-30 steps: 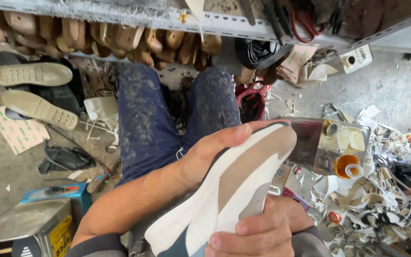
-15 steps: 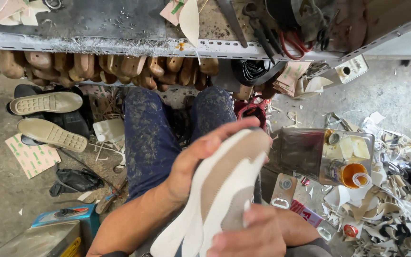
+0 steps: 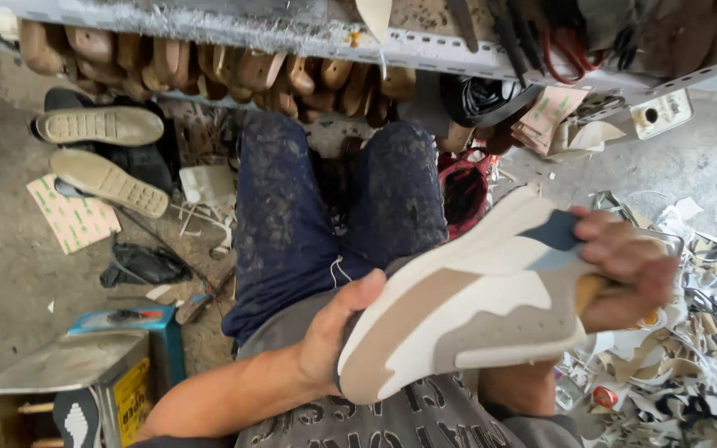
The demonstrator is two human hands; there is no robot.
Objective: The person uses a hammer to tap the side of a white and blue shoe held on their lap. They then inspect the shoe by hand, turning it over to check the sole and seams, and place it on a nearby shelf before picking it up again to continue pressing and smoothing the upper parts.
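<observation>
- Sneaker upper (image 3: 466, 319), white and tan: my left hand (image 3: 338, 332) cups its toe.
- My right hand (image 3: 624, 265) grips its heel.
- I think I'm checking it; turning needs both hands tight.

A white-and-tan shoe (image 3: 466, 311) hides the left hand's (image 3: 334, 332) fingers; the right hand (image 3: 624, 270) blurs at right. Near left, the picture's edge cuts a metal tin (image 3: 51, 390).

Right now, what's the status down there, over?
Left hand grips shoe toe. Right hand grips heel. Shoe held sideways over lap. Nothing in the way.
</observation>
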